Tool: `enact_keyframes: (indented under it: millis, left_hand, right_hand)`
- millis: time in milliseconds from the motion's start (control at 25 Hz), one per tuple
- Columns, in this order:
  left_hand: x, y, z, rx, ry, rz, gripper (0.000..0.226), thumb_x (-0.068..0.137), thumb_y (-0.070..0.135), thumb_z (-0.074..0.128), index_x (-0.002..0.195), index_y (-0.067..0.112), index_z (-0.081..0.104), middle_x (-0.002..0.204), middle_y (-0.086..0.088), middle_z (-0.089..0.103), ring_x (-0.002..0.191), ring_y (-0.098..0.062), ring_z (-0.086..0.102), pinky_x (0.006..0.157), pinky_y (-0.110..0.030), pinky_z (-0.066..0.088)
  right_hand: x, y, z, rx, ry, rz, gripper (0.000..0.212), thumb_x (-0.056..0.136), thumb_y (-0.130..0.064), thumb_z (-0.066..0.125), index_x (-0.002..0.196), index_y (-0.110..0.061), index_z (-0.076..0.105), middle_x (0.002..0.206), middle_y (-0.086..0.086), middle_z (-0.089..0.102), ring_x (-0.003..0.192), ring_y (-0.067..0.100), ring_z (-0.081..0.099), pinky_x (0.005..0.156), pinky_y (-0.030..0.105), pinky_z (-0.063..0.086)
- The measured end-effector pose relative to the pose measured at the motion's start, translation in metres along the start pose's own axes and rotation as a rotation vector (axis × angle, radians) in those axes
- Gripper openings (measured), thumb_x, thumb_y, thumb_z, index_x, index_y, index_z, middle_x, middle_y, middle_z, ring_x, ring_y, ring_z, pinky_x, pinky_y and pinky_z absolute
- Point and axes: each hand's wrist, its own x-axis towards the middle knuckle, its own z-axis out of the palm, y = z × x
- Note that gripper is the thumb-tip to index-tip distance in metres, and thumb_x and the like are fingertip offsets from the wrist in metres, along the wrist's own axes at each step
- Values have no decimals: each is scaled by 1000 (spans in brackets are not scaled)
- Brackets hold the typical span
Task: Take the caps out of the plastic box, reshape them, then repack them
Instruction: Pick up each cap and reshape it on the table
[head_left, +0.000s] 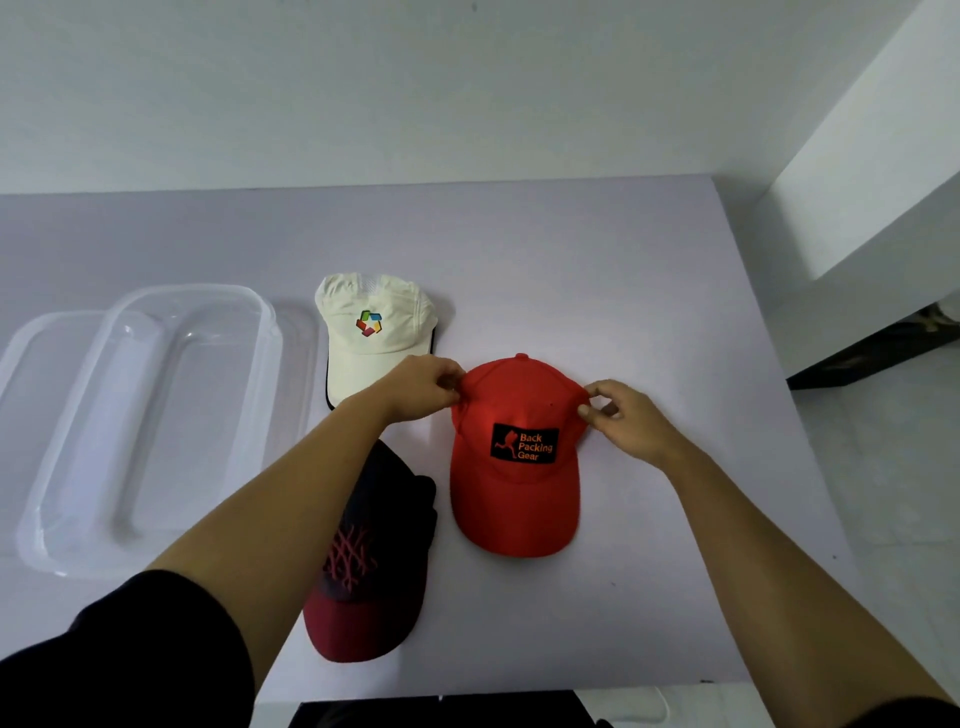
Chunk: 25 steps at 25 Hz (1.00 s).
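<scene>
A red cap (514, 499) with a black "Back Packing Gear" patch lies on the table, brim toward me. My left hand (423, 387) pinches the crown's left side and my right hand (626, 421) pinches its right side. A white cap (374, 332) with a colourful logo sits behind the left hand, its brim partly hidden. A dark cap (371, 556) with a maroon brim lies near the table's front, partly under my left forearm. The clear plastic box (156, 415) stands at the left with nothing in it.
The box rests on its clear lid (296, 332), which sticks out behind it. The pale table (623, 286) ends at the right, beside a white wall block (857, 182) and floor. The front edge is close to my body.
</scene>
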Motion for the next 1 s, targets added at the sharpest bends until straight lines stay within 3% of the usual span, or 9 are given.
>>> enact_keyframes:
  millis: [120, 240, 360, 480, 640, 840, 920, 1000]
  left_hand:
    - [3, -5, 5, 80, -23, -25, 25, 89, 14, 60, 112, 9, 65, 108, -5, 66, 95, -15, 57, 81, -23, 38]
    - [4, -7, 7, 154, 21, -41, 23, 89, 12, 59, 111, 5, 65, 107, -11, 67, 92, -18, 58, 78, -24, 39]
    - [1, -1, 0, 100, 32, -48, 32, 87, 5, 59, 119, 6, 61, 110, -10, 67, 96, -18, 61, 81, -23, 41]
    - [-15, 6, -19, -5, 163, -41, 40, 87, 1, 57, 127, 6, 56, 118, -11, 66, 107, -17, 61, 89, -17, 39]
    - [-58, 0, -53, -20, 288, -66, 36, 88, 9, 58, 124, 12, 60, 115, -3, 68, 113, -12, 58, 91, -10, 32]
    - [-137, -46, -64, -64, 288, -185, 33, 93, 27, 52, 124, 20, 60, 121, 1, 64, 116, -14, 55, 100, -26, 38]
    - [-153, -66, -52, -109, 245, -233, 37, 96, 31, 46, 129, 19, 54, 130, -2, 58, 119, -19, 53, 103, -34, 40]
    - [-160, -81, -32, -177, 213, -278, 45, 97, 34, 43, 138, 17, 44, 141, -3, 49, 125, -21, 49, 105, -33, 36]
  right_hand:
    - [1, 9, -2, -56, -60, 57, 24, 91, -17, 58, 114, -18, 60, 107, -3, 62, 86, 14, 59, 81, 25, 42]
    - [4, 10, -4, -171, 40, 31, 16, 92, -16, 56, 104, -12, 65, 103, 7, 68, 89, 20, 61, 81, 26, 43]
    - [5, 3, -3, -231, 95, -4, 28, 90, -20, 57, 118, -15, 58, 118, 5, 63, 95, 20, 59, 89, 34, 46]
    - [2, -12, 1, -373, 211, -112, 47, 88, -26, 59, 132, -14, 47, 132, 11, 50, 117, 27, 49, 101, 42, 40]
    - [-8, -48, 23, -221, 334, -299, 44, 89, -20, 58, 130, -10, 47, 131, 11, 50, 124, 24, 44, 106, 33, 33]
    - [-33, -104, 86, -108, 149, -448, 37, 89, -16, 57, 125, -9, 53, 120, 9, 59, 111, 16, 55, 102, 29, 40]
    - [-46, -116, 111, 35, -38, -319, 35, 91, -17, 56, 126, -12, 52, 114, 3, 61, 100, 8, 58, 95, 26, 46]
    - [-56, -119, 135, 77, -211, -128, 39, 92, -24, 54, 129, -13, 47, 118, 1, 57, 102, 8, 55, 90, 25, 46]
